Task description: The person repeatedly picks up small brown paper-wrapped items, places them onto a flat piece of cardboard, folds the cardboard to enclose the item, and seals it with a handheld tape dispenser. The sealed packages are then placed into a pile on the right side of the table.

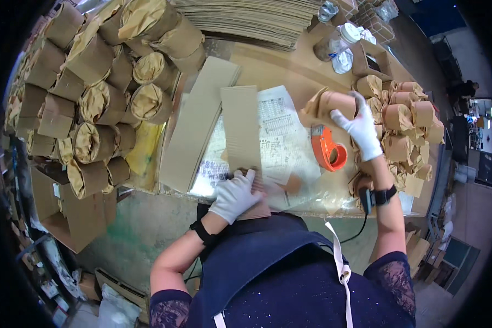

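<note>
My left hand, in a white glove, is on the near end of a ribbed brown cardboard strip, its fingers closed against it. The strip lies lengthwise over printed sheets under clear plastic, and its near end reaches past the table edge toward my apron. Up to the right, my gloved right hand has its thumb and fingers around the end of a brown cardboard cylinder with crumpled paper at its far end, partly blurred. Just below that cylinder sits an orange tape dispenser.
Another flat cardboard piece lies left of the strip. Paper-stuffed cylinders are piled high at left, with smaller ones at right. At the back are stacked cardboard sheets and a clear jar. An open carton stands lower left.
</note>
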Tool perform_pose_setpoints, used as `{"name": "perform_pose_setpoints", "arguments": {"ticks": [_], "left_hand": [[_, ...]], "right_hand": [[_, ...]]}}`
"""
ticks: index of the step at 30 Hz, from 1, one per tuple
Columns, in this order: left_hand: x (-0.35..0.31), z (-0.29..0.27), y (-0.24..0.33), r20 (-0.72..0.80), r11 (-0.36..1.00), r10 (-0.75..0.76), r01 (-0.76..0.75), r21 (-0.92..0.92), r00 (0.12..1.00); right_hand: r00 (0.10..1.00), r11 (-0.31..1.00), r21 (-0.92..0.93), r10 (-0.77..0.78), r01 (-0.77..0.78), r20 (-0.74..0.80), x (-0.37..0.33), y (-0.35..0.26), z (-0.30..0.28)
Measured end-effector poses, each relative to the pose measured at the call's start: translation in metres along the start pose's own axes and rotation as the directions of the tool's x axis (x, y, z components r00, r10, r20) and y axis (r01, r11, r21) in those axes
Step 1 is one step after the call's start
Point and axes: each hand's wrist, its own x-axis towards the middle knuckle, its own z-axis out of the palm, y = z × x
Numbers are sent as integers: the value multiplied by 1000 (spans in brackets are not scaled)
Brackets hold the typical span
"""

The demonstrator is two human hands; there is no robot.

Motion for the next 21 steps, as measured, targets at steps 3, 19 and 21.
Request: {"name": "perform_pose_setpoints", "arguments": {"ticks": [3, 19, 21], "left_hand": [[-29, 42, -31, -97, 974, 205, -213, -79, 974], [77, 4, -64, -523, 724, -244, -206, -659, 817], [92, 3, -60, -346, 528, -406, -92, -844, 846]], "right_hand": [[921, 839, 435, 179, -326, 345, -55, -62, 25], [851, 671, 596, 101, -441, 516, -38, -72, 197], [679, 189, 652, 200, -734, 707, -32, -64, 203]]}}
